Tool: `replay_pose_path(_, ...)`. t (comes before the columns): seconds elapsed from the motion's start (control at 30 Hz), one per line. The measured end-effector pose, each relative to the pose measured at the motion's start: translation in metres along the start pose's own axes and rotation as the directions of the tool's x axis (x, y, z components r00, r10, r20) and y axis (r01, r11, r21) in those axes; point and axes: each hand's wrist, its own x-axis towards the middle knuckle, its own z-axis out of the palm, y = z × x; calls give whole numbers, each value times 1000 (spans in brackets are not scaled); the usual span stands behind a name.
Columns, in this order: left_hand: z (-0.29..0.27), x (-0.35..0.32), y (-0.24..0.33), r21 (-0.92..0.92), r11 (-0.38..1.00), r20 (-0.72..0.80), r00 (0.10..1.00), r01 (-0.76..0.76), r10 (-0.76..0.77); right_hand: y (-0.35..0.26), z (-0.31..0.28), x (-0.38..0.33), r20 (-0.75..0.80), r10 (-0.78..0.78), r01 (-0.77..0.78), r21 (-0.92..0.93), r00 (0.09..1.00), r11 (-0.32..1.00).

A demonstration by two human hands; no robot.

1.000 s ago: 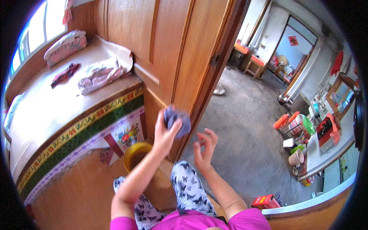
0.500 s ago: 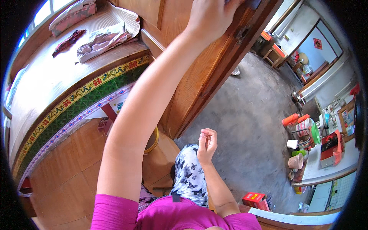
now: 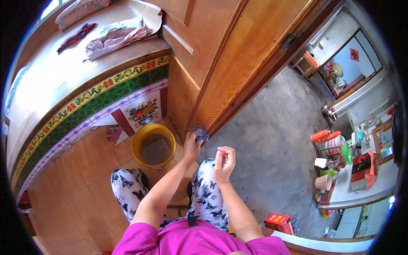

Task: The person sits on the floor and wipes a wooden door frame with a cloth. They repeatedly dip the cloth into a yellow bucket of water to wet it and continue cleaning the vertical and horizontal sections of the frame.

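Note:
A crumpled blue-grey cloth [image 3: 200, 134] is in my left hand [image 3: 192, 148], closed on it. The hand presses the cloth to the bottom corner of the brown wooden door [image 3: 238, 63]. My right hand [image 3: 224, 163] is held above my right knee, its fingers curled in with the thumb against them and nothing visible in them. Left of my left hand, a yellow bucket [image 3: 135, 142] with murky water stands on the tiled floor.
A tile-edged raised platform [image 3: 46, 102] with folded clothes [image 3: 114, 40] curves along the left. Grey concrete floor [image 3: 272, 140] lies beyond the door. At the right are a cluttered counter [image 3: 344, 191] and a red box [image 3: 278, 223].
My left hand has come down with the cloth from high on the door to its bottom corner. The bucket is now in fuller view. My right hand has barely moved.

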Motion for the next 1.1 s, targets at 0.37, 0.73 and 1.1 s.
replay_pose_path(0.37, -62, 165, 331, 104, 436, -441, 352, -894, 826, 15, -9, -4, 4, 194, -192, 145, 981, 971)
replay_pose_path(0.73, 11, 56, 75, 228, 782, -149, 773, -580, 617, 14, -9, -9, 13, 229, -229, 104, 973, 968)
replay_pose_path(1.1, -41, 23, 116, 91, 952, 111, 953, -291, 281, -5, -2, 12, 31, 366, -356, 327, 930, 876)
